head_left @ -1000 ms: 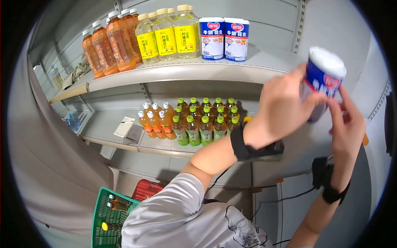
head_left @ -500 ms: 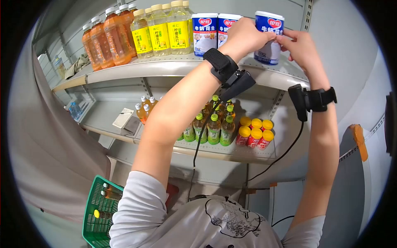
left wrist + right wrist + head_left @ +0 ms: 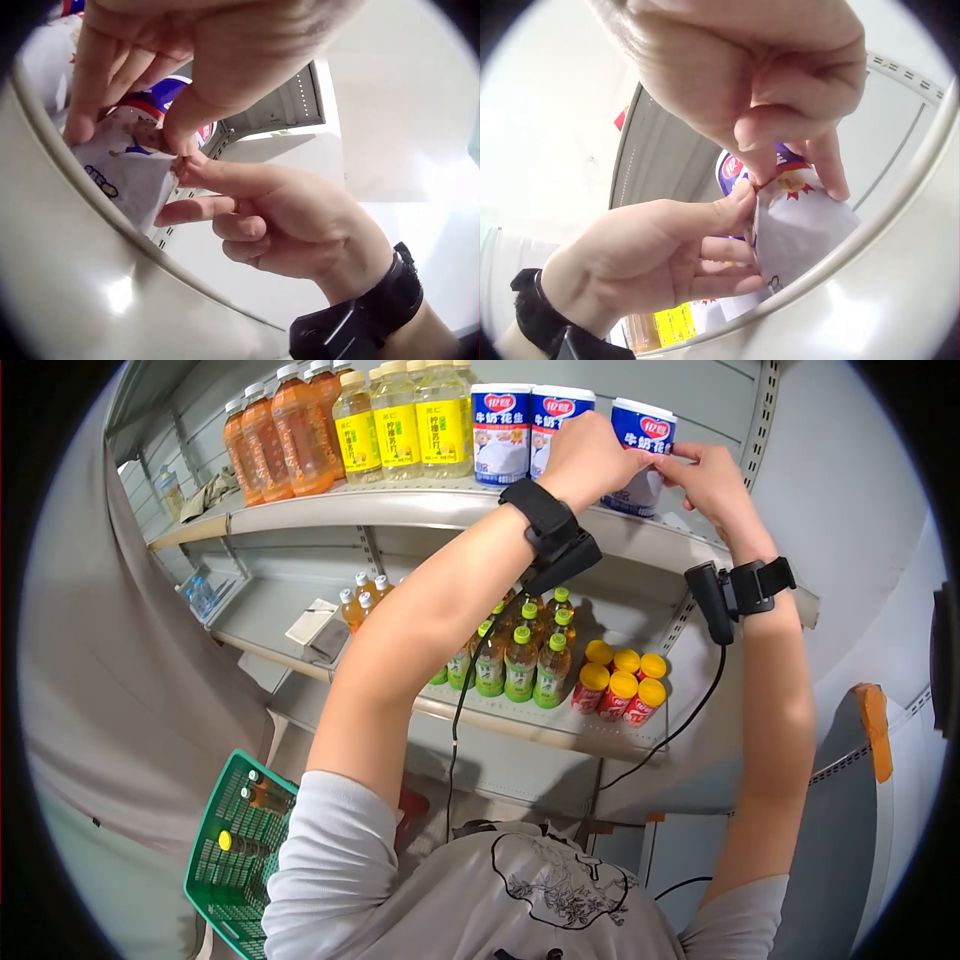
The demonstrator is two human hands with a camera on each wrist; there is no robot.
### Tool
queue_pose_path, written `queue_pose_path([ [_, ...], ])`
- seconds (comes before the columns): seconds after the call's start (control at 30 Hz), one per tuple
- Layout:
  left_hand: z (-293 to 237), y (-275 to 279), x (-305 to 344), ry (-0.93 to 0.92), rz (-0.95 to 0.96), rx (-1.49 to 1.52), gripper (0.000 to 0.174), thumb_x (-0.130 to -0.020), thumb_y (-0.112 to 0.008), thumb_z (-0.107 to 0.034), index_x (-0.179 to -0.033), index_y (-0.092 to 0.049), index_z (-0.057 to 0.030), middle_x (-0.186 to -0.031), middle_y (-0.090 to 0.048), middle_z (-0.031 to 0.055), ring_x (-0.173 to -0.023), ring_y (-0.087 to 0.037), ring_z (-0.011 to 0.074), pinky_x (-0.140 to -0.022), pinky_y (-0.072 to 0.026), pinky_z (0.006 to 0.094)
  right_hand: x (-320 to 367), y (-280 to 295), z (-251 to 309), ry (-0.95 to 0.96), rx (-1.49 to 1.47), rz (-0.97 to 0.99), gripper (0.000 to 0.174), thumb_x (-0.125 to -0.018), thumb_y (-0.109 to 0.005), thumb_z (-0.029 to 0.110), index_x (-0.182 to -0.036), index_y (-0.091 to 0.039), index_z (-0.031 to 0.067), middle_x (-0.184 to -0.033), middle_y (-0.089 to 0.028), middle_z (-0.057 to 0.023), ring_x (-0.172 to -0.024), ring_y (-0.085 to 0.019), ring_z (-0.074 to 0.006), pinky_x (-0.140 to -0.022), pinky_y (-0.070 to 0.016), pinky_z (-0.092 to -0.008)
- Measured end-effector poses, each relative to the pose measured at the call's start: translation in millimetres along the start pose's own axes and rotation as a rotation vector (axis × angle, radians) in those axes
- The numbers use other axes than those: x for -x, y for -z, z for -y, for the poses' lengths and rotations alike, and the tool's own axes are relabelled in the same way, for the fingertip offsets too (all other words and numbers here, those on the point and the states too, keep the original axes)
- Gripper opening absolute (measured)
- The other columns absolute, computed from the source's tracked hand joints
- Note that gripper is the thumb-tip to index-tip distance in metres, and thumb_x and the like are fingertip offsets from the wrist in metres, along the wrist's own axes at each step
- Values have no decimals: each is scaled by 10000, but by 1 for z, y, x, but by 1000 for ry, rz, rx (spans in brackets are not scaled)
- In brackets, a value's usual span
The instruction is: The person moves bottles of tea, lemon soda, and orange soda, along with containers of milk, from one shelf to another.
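Note:
A blue and white can [image 3: 640, 430] is at the front edge of the top shelf [image 3: 400, 510], right of two similar cans [image 3: 500, 445]. My left hand [image 3: 592, 458] grips it from the left; in the left wrist view, the left hand's [image 3: 225, 56] fingers lie over its white side [image 3: 135, 180]. From the right, my right hand [image 3: 712, 482] pinches the can's front, its fingertips meeting the left thumb. The right wrist view shows the right hand [image 3: 757, 82] above and the left hand [image 3: 652, 255] opposite. The can's back is hidden.
Yellow-labelled bottles [image 3: 445, 430] and orange bottles [image 3: 300, 435] stand left on the top shelf. The lower shelf holds green-capped bottles [image 3: 520, 665], yellow-lidded red cans [image 3: 620, 690] and a white notepad [image 3: 312, 620]. A green basket [image 3: 210, 860] with bottles is at lower left.
Both hands have brought the can from mid-air on the right leftward to the top shelf. Since half a second ago hands and can have barely shifted, while the head view has moved slightly.

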State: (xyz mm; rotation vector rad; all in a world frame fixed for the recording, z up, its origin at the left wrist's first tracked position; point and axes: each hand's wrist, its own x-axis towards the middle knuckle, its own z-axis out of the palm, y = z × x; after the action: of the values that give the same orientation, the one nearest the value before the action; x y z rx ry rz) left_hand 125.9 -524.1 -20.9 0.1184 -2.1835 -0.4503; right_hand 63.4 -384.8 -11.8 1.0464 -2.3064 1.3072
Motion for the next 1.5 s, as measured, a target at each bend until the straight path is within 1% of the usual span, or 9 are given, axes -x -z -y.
queue_pose_path([
  [0.13,-1,2,3,-95,-57,-149,473,-630,-696,-436,-657,-628,31,-612,-595,183,-617,-602,307,-580,-473,371,-4,1,2,6,78,22,273,-744,-632,239,-727,-617,-33,-578,-574,-63,-400,-485,-111,-405,-396,-257],
  [0.27,-6,6,-4,-170,-37,-250,456,-619,-709,-397,-680,-625,47,-676,-597,214,-665,-609,321,-618,-489,376,-17,-3,1,-32,129,105,291,-759,-626,269,-826,-624,-15,-619,-561,-39,-443,-405,-69,-396,-345,-218],
  [0.43,-10,-3,-22,-41,47,-284,271,-629,-653,-200,-726,-620,50,-761,-606,222,-760,-609,328,-683,-494,362,-33,-7,8,-166,80,170,220,-728,-627,203,-671,-578,-4,-596,-550,-51,-425,-406,-71,-357,-292,-218],
  [0.6,-17,-13,-26,119,43,-168,230,-651,-603,-142,-797,-625,34,-833,-599,240,-816,-600,341,-717,-490,364,-55,-16,1,-257,-18,159,257,-686,-693,159,-565,-537,-6,-488,-483,-28,-384,-417,-89,-334,-273,-243],
  [0.93,0,-31,-36,187,152,-57,253,-634,-621,-160,-776,-626,49,-826,-594,252,-834,-595,345,-724,-482,364,-62,-28,0,-347,-91,109,227,-708,-675,150,-585,-557,1,-504,-487,-23,-380,-411,-83,-322,-240,-241],
  [1.2,7,-41,-41,144,308,-51,272,-634,-598,-204,-818,-642,-9,-859,-594,234,-846,-586,339,-732,-476,342,-66,-29,2,-363,-51,123,213,-708,-665,151,-591,-567,3,-514,-510,-29,-378,-422,-71,-321,-246,-228],
  [1.33,3,-33,-33,171,263,115,273,-652,-594,-202,-805,-633,21,-855,-589,250,-840,-588,341,-719,-477,351,-64,-20,-6,-426,-146,213,221,-724,-651,210,-687,-584,3,-548,-526,-29,-400,-437,-58,-323,-268,-214],
  [1.37,5,-30,-31,23,284,122,290,-676,-580,-195,-795,-615,68,-841,-579,276,-845,-585,348,-710,-475,361,-64,-16,-8,-454,-238,260,240,-732,-643,234,-746,-588,1,-599,-548,-41,-420,-448,-55,-330,-277,-206],
  [1.5,-12,11,37,-98,54,327,344,-776,-560,-250,-857,-568,84,-725,-582,240,-681,-590,343,-597,-450,360,21,19,11,-206,-483,-139,435,-760,-598,340,-1013,-552,-10,-857,-582,-46,-498,-422,-48,-421,-315,-172],
])
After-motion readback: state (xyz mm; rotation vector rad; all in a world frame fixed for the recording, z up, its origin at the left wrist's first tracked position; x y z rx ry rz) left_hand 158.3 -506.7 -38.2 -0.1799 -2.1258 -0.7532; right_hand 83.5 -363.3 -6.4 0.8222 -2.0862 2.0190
